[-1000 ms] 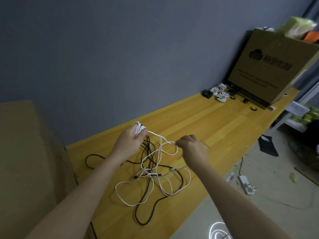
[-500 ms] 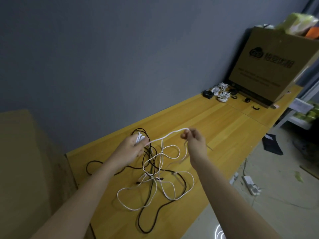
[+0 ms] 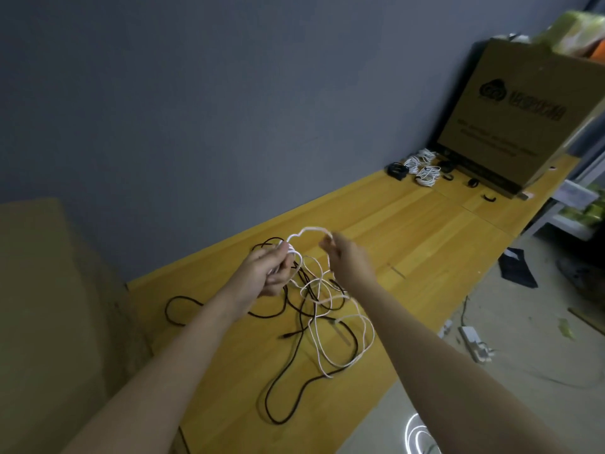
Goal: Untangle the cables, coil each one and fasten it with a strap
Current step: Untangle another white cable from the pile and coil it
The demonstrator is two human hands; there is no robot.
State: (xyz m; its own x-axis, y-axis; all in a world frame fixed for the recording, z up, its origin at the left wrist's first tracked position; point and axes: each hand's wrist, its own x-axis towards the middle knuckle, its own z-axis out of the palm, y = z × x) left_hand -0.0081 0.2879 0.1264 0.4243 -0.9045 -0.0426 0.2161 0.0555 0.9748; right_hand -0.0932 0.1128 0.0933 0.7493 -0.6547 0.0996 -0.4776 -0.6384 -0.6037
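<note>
A white cable (image 3: 340,326) and a black cable (image 3: 281,381) lie tangled on the yellow wooden table (image 3: 425,244). My left hand (image 3: 268,273) is raised over the tangle and grips a few small white loops. My right hand (image 3: 347,260) pinches the same white cable just to the right. A short arc of white cable spans the gap between both hands. The remaining white cable hangs down from my hands into the heap. At the far end of the table lie several coiled white and black cables (image 3: 422,168) and loose black straps (image 3: 487,198).
A big cardboard box (image 3: 530,119) stands at the table's far right end. A brown cardboard surface (image 3: 49,306) rises at the left. On the floor to the right lie a white power strip (image 3: 474,342) and a dark cloth (image 3: 520,270). A grey wall runs behind.
Both hands have lifted off the table and come closer together. My right hand has pulled a length of white cable up and over toward the loops in my left hand.
</note>
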